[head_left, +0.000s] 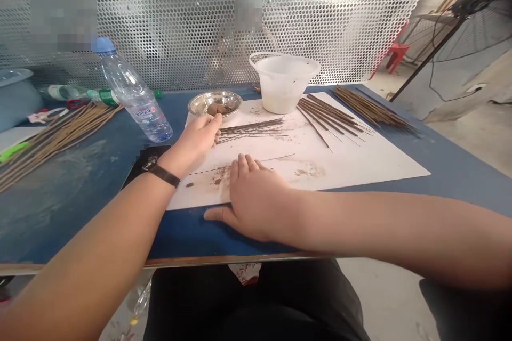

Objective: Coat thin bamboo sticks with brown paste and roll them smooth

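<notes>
White paper lies under the right hand, palm down, fingers straight and together over one thin stick. At eleven o'clock, the left hand has bunched fingers; whether they hold anything, I cannot tell. Twelve: thin sticks, seemingly still to do. Two: thick brown sticks, apparently done. Beyond: metal bowl, eleven; bucket, one; bottle, ten. None seems in the way.

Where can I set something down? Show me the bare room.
Bare: the right part of the white sheet, between the dark coated sticks and right forearm; and the blue tabletop between the tan sticks and left forearm. Crowded: the sheet's far side, where the left hand, metal bowl, thin dark sticks and plastic bucket cluster.
</notes>
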Motion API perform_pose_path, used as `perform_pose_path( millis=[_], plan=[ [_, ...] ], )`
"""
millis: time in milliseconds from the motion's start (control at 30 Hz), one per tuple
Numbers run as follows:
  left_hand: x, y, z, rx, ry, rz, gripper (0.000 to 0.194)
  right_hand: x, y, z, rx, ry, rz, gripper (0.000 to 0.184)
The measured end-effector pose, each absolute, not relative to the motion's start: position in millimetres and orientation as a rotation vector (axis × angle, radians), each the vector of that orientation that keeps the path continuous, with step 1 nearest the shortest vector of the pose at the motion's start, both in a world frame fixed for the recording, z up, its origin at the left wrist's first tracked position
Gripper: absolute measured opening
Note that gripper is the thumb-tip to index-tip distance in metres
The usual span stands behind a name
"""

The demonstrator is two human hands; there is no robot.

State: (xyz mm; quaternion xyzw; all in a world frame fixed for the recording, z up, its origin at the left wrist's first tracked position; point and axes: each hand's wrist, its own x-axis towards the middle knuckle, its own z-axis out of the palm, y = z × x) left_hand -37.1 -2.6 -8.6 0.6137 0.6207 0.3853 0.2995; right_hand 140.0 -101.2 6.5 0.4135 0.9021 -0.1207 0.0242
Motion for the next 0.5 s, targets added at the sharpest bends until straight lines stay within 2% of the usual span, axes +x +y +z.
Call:
perform_pose_path(
  millis=[200,333,500],
  plan=[
    [-45.8,2.0,-13.5,1.673,1.724,0.997,0.040,136.0,-51.3,-8.0,1.175,2.915,-0.277,0.113],
    [-48.2,2.3,-12.8,1.610,1.711,1.078,0.042,142.5,-90.2,11.8,1.177,2.777,-0.268,0.119],
    [-38.1,-3.2,-7.9,1.472,1.620,1.179,0.045,140.0,-106.0,21.8,1.156,2.686,-0.293,0.108]
  ],
)
